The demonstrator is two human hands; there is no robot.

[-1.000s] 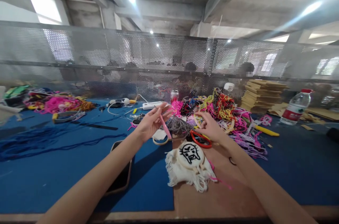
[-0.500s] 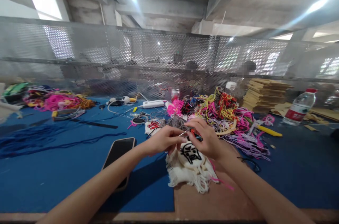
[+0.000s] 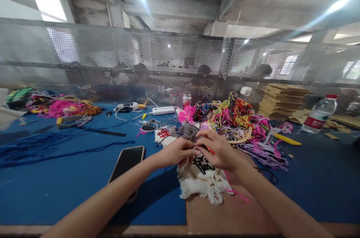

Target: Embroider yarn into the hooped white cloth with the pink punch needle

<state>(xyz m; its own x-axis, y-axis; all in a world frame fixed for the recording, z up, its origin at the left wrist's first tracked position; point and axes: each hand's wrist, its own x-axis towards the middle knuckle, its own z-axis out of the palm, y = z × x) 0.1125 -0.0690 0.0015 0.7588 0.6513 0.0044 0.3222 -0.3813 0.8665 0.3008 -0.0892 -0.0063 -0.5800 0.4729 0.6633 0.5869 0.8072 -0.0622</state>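
Left hand (image 3: 176, 152) and right hand (image 3: 218, 148) pinched together on small red-handled tool (image 3: 209, 150), exact grip unclear, above embroidery hoop (image 3: 203, 166) at table (image 3: 239, 211) centre. Cloth soft, light, fraying; best held by stiff hoop rim. Phone (image 3: 125, 164) at 9 o'clock, yarn pile (image 3: 236, 118) at 1 o'clock.

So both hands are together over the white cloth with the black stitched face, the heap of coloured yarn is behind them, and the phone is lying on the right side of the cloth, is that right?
Not quite: the phone lies on the left side of the white cloth, as the head view shows. The rest holds: the left hand and right hand meet over the cloth, with the heap of coloured yarn behind them.
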